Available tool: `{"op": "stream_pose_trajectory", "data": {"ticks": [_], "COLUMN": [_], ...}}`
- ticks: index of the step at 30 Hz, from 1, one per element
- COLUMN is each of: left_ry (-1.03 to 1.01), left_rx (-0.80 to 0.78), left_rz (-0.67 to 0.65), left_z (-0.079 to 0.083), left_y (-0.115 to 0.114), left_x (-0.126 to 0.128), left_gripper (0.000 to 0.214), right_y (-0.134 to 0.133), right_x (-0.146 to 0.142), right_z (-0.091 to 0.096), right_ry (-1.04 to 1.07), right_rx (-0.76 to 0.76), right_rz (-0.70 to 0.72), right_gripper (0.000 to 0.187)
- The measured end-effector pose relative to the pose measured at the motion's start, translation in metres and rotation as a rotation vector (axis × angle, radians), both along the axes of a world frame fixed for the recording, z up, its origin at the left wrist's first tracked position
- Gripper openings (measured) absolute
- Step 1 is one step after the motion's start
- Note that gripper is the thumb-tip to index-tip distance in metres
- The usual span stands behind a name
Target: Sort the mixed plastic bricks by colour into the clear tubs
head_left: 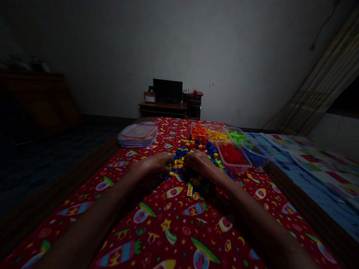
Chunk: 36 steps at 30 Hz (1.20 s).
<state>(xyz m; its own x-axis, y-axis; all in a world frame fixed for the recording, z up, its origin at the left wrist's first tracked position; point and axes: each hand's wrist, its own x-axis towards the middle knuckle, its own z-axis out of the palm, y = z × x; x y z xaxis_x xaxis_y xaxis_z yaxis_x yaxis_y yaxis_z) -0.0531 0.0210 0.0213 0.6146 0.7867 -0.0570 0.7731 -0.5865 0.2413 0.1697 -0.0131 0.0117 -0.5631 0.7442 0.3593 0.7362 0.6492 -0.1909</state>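
A heap of small plastic bricks (193, 151) in blue, yellow, red and green lies on a red cloth printed with rockets (174, 220). My left hand (157, 163) rests palm down at the heap's left edge, fingers curled onto the bricks. My right hand (200, 162) lies on the heap's right side, its fingers bent over the pieces. What either hand grips is hidden in the dim light. Behind the heap stand clear tubs of sorted bricks: orange (199, 132), yellow (218, 134), green (237, 135), red (232, 155) and blue (256, 155).
A stack of clear lids (137, 135) lies at the back left of the cloth. A second patterned cloth (316, 168) covers the surface to the right. A low shelf with a dark screen (168, 95) stands against the far wall. A curtain (322, 78) hangs at right.
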Motion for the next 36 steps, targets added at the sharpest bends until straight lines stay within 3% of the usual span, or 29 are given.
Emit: {"op": "stream_pose_trajectory", "data": {"ticks": [5, 9, 12, 18, 23, 28, 32, 36], "left_ry": [-0.098, -0.403, -0.608, -0.625, -0.552, -0.566, -0.493, -0.304], "left_rx": [0.026, 0.076, 0.106, 0.186, 0.294, 0.351, 0.232, 0.005], "left_rz": [0.029, 0.12, 0.087, -0.029, -0.043, -0.106, -0.095, -0.029], "left_z": [-0.005, -0.003, -0.003, -0.01, -0.028, -0.039, -0.018, 0.007], "left_y": [0.0, 0.009, 0.008, -0.003, -0.002, 0.0, 0.001, 0.006], "left_x": [0.009, 0.012, 0.023, 0.042, 0.044, 0.05, 0.04, 0.006], "left_gripper": [0.021, 0.037, 0.047, 0.045, 0.071, 0.07, 0.063, 0.058], "right_y": [-0.003, 0.003, 0.005, 0.003, 0.004, 0.007, 0.008, 0.006], "right_x": [-0.006, -0.014, -0.017, -0.022, -0.025, -0.025, -0.027, -0.024], "right_z": [0.003, 0.001, -0.002, -0.005, -0.006, -0.011, -0.014, -0.012], "right_ry": [0.242, 0.691, 1.06, 1.509, 1.469, 1.433, 1.39, 1.338], "right_rx": [-0.12, -0.532, -0.885, -1.174, -1.206, -1.185, -1.138, -1.002], "right_rz": [-0.013, -0.074, -0.052, 0.064, 0.065, 0.006, -0.039, -0.057], "right_gripper": [0.016, 0.011, 0.013, 0.027, 0.032, 0.03, 0.026, 0.018]}}
